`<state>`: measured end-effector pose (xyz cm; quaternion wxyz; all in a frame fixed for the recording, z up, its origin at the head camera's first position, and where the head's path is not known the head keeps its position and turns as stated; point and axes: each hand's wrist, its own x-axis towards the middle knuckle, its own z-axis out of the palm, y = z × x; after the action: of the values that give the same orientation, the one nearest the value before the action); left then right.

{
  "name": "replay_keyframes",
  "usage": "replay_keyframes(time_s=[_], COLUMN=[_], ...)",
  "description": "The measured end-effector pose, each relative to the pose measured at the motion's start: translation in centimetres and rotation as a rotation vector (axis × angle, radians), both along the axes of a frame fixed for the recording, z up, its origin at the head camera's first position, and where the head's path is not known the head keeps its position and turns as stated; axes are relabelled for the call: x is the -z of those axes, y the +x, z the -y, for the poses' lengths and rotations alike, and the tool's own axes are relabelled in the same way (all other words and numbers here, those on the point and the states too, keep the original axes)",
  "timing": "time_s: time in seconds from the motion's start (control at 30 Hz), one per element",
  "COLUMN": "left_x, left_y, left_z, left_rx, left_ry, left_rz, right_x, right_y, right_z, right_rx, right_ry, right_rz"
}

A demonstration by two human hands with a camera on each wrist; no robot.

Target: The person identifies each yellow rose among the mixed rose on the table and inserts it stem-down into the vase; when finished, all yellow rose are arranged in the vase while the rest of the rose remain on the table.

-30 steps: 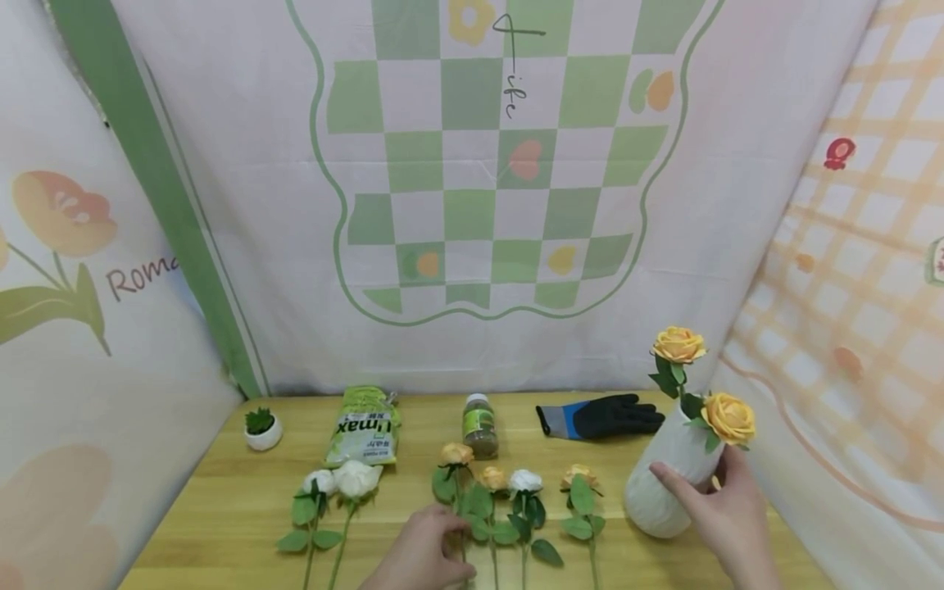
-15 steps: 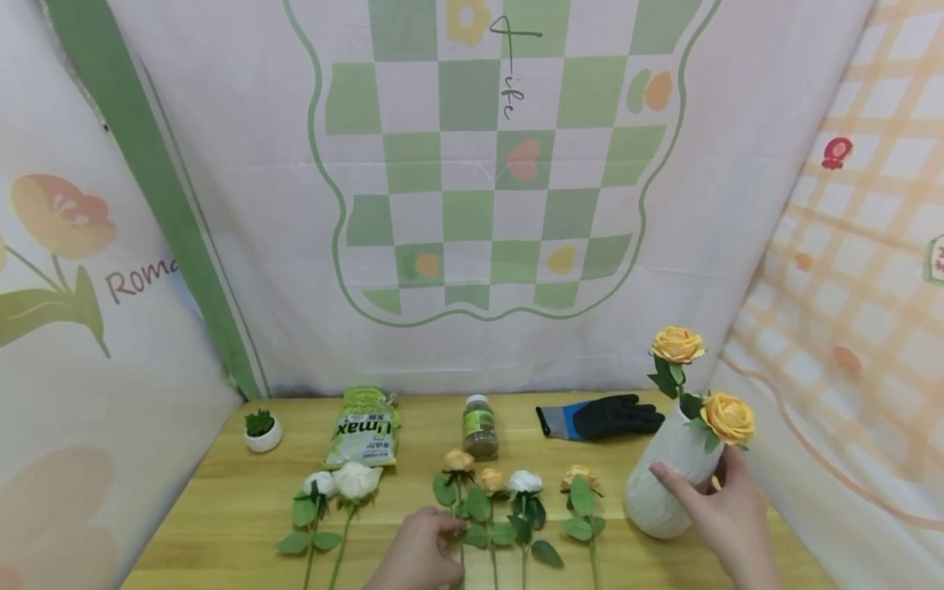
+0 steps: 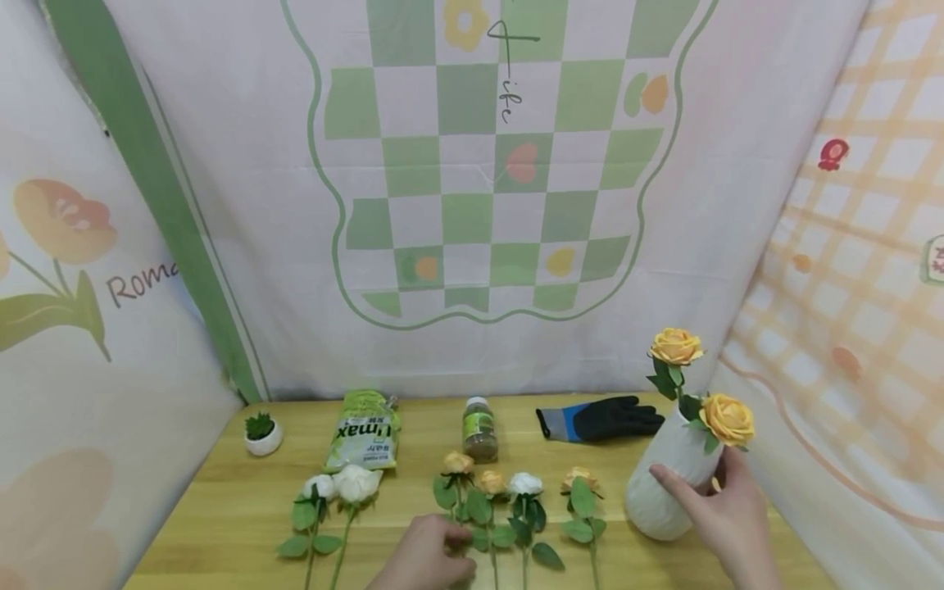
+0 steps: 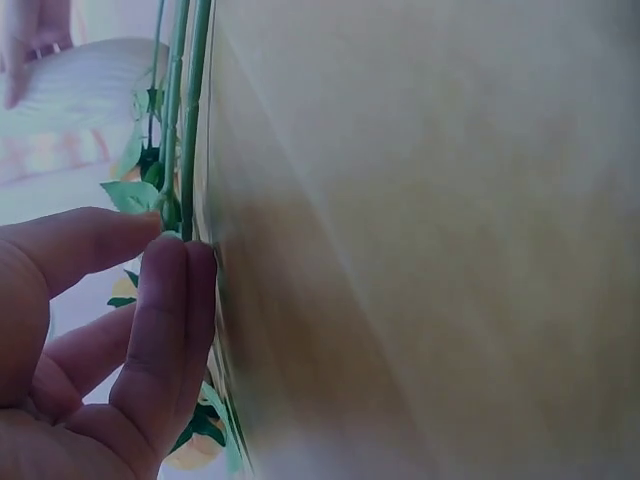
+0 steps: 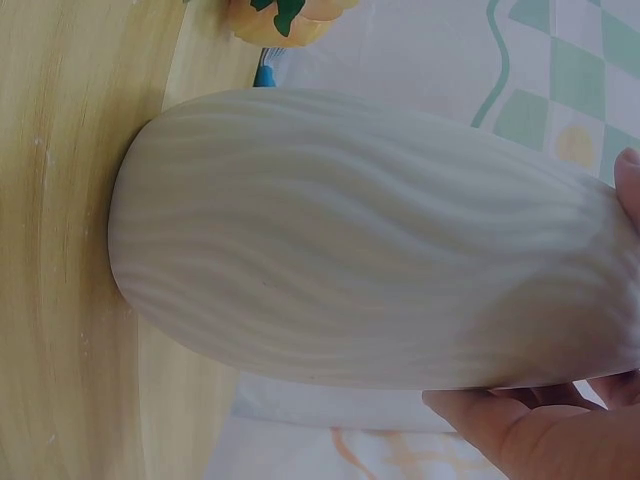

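Observation:
My left hand (image 3: 430,553) is low over the table's middle, at the stem of a yellow-orange artificial rose (image 3: 458,464). In the left wrist view, the thumb and fingertips (image 4: 165,240) pinch at a green stem (image 4: 190,120), with another stem close beside it. My right hand (image 3: 726,512) grips the upper part of a white ribbed vase (image 3: 667,483), which stands tilted on the table. Two yellow roses (image 3: 728,419) stick out of its mouth. The right wrist view shows the vase's wavy side (image 5: 340,240), with the thumb and fingers on opposite sides near its upper end.
Right of my left hand lie another yellow rose (image 3: 492,482), a white rose (image 3: 526,483) and a further yellow rose (image 3: 580,478). White roses (image 3: 357,483) lie to the left. Behind are a succulent pot (image 3: 263,438), green bag (image 3: 365,430), bottle (image 3: 479,430) and work glove (image 3: 608,419).
My left hand has shifted slightly along the stem, its fingers covering a little more of the rose's lower leaves. The right hand and vase stay put.

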<state>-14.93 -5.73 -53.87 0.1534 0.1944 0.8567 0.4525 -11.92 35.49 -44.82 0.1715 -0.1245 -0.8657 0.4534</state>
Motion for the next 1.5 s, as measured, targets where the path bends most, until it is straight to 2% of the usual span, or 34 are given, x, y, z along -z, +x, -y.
replay_keyframes(time_s=[0.13, 0.43, 0.57, 0.67, 0.9, 1.1, 1.23, 1.37, 1.5], left_x=[-0.4, -0.6, -0.6, -0.7, -0.7, -2.0, -3.4, -5.1, -6.8], left_y=[0.0, 0.3, 0.5, 0.8, 1.2, 1.2, 1.1, 0.5, -0.2], left_z=[-0.2, 0.0, 0.0, 0.1, 0.4, 0.5, 0.3, -0.2, -1.0], left_rx=[-0.030, -0.068, -0.089, -0.104, -0.137, -0.146, -0.165, -0.163, -0.152], left_ry=[0.020, 0.015, 0.038, 0.066, 0.175, 0.280, 0.294, 0.276, 0.265], left_rz=[0.067, -0.076, -0.036, 0.004, 0.025, 0.016, -0.056, -0.203, -0.314], right_x=[0.0, 0.0, 0.2, 0.3, 0.2, 0.1, 0.1, 0.1, 0.2], right_y=[0.1, 0.2, 0.2, 0.1, 0.1, 0.2, 0.2, 0.1, 0.0], right_z=[0.0, -0.1, -0.1, -0.2, -0.2, -0.2, -0.2, -0.3, -0.3], right_rx=[0.002, 0.000, -0.003, -0.001, 0.006, 0.006, 0.004, -0.005, -0.020], right_ry=[0.006, -0.004, -0.006, -0.002, 0.005, 0.011, 0.005, -0.007, -0.016], right_rz=[0.005, 0.002, -0.013, -0.013, -0.003, -0.012, -0.005, -0.003, -0.008])
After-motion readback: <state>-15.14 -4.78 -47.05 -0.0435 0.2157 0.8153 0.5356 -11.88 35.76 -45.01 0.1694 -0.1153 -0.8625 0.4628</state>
